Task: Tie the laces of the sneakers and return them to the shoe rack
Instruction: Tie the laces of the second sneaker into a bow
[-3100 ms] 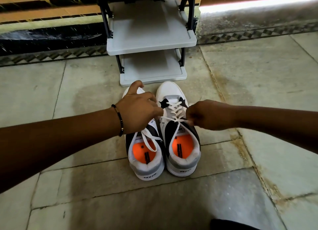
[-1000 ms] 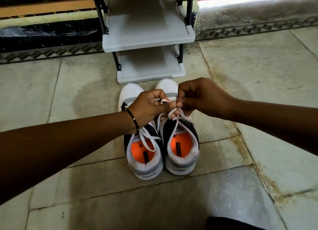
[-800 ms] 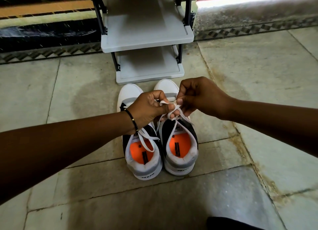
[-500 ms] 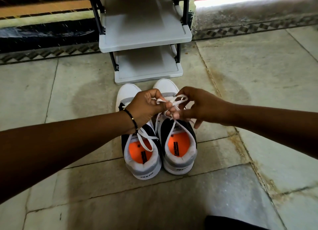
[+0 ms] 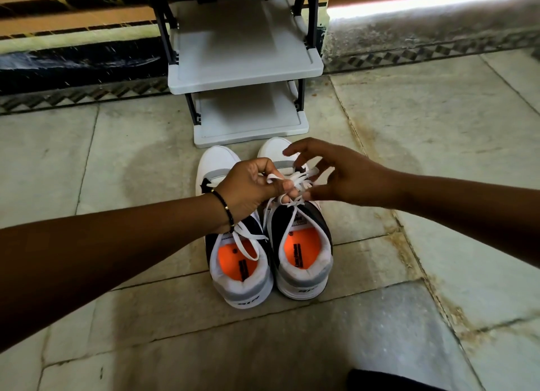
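Two white, grey and black sneakers with orange insoles stand side by side on the floor, toes toward the rack: the left sneaker (image 5: 239,276) and the right sneaker (image 5: 304,262). Above the right sneaker's tongue, my left hand (image 5: 251,188) pinches loops of its white lace (image 5: 295,180). My right hand (image 5: 342,177) hovers just right of the loops with fingers spread, its fingertips at the lace. The left sneaker's lace (image 5: 248,244) lies loose over its opening.
A grey two-shelf shoe rack (image 5: 245,71) with black posts stands right behind the sneakers' toes, against a wall with a patterned skirting. The sneakers rest on stone floor tiles (image 5: 438,127). A dark shape (image 5: 388,380) shows at the bottom edge.
My right hand has let its fingers spread apart and shifted slightly right, while my left hand keeps pinching the lace loops. Earlier both hands pulled the lace ends apart.
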The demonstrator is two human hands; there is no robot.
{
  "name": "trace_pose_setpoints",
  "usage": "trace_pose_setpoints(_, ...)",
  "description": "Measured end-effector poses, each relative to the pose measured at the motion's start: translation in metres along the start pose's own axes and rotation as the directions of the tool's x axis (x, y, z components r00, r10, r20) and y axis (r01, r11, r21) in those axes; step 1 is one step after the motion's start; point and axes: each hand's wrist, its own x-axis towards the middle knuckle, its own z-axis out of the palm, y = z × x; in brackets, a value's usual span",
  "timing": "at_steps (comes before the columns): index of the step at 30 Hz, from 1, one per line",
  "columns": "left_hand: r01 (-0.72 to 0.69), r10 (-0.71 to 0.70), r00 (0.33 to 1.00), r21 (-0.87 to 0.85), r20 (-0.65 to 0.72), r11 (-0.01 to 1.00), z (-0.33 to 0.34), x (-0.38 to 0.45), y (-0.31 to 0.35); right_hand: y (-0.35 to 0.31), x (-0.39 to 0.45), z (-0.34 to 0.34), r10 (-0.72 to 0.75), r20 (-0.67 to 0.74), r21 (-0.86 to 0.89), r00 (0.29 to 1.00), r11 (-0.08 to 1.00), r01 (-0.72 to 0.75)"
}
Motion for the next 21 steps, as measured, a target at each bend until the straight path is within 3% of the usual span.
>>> trace_pose_setpoints(3,0.001,-0.001,1.0,-0.007,-0.007,1.0,0.001,0.001,0.001,-0.002,0.001,0.006,-0.157,-0.078,-0.207,0.985,0.969,0.138)
trace_pose_setpoints(6,-0.009,0.009,1.0,-0.021,-0.015,1.0,0.003,0.0,0.0,-0.003,0.003,0.007,-0.192,-0.104,-0.209,0.976,0.964,0.167)
trace_pose_setpoints(9,-0.029,0.028,0.999,-0.01,-0.028,1.0,0.007,-0.001,0.0,-0.005,0.006,0.005,-0.04,-0.099,-0.066,0.994,0.997,0.033)
trace_pose_setpoints(12,-0.068,0.072,0.995,0.064,-0.062,0.996,0.008,-0.001,-0.002,-0.004,0.006,0.006,0.133,0.021,0.2,0.991,0.971,-0.135)
trace_pose_setpoints(16,-0.035,0.044,0.992,0.08,-0.115,0.996,0.011,0.001,-0.005,0.001,0.005,0.011,0.21,0.016,0.424,0.978,0.884,-0.196)
trace_pose_setpoints(21,0.067,-0.07,0.996,-0.04,-0.063,0.997,0.013,0.002,-0.001,0.007,0.004,0.016,0.287,0.015,0.533,0.958,0.808,-0.25)
